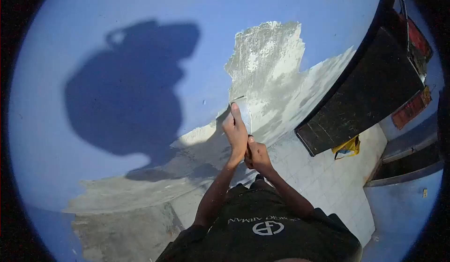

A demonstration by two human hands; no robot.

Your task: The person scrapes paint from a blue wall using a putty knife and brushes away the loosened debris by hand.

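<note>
In front of me a scraper (245,114) with a broad pale metal blade is against the wall (154,2), at the edge between blue paint and a bare grey patch (262,56). My right hand (258,153) is closed around its dark handle. Higher up, my left hand (236,133) grips the blade, its thumb stretched upward along it; the other left fingers are mostly hidden. Ragged paint borders the grey patch, which has whitish smears.
A dark door (365,93) stands at the right, with a yellow bag (347,147) by its lower end. Pale floor tiles (314,177) lie below. A large head shadow (131,88) falls on the wall at left. A doorway sill (403,175) is at far right.
</note>
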